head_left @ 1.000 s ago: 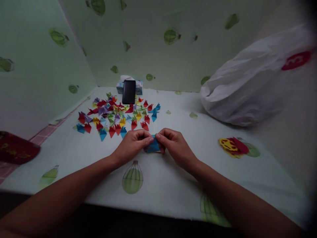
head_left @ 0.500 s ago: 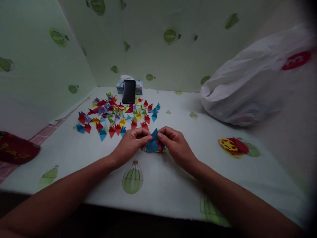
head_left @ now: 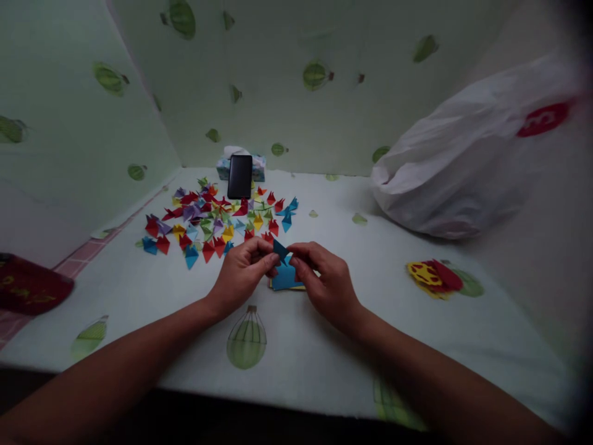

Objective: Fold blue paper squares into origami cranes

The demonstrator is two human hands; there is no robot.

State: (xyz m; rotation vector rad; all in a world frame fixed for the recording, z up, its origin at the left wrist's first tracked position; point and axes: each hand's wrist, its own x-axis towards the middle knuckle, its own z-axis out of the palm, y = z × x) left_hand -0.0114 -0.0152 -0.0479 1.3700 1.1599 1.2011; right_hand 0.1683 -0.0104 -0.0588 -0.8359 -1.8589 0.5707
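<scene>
A small folded piece of blue paper (head_left: 280, 251) with pointed corners is held up between my two hands. My left hand (head_left: 246, 267) pinches its left side between thumb and fingers. At its right edge, my right hand (head_left: 325, 278) has thumb and fingertips closed on the paper. Just below lies a stack of paper sheets (head_left: 287, 279), blue on top with a yellow edge showing. Beyond my hands spreads a crowd of folded paper cranes (head_left: 217, 222) in red, blue, yellow, green and purple.
A black phone (head_left: 239, 177) leans against a tissue box (head_left: 258, 167) at the back. To the right stands a big white plastic bag (head_left: 440, 179), with red and yellow paper cutouts (head_left: 430, 277) before it. A dark red object (head_left: 34, 285) lies at the left edge.
The blue paper has been turned and now shows a smaller, darker pointed shape. My hands have shifted slightly, uncovering more of the blue stack below. The view has tilted a little.
</scene>
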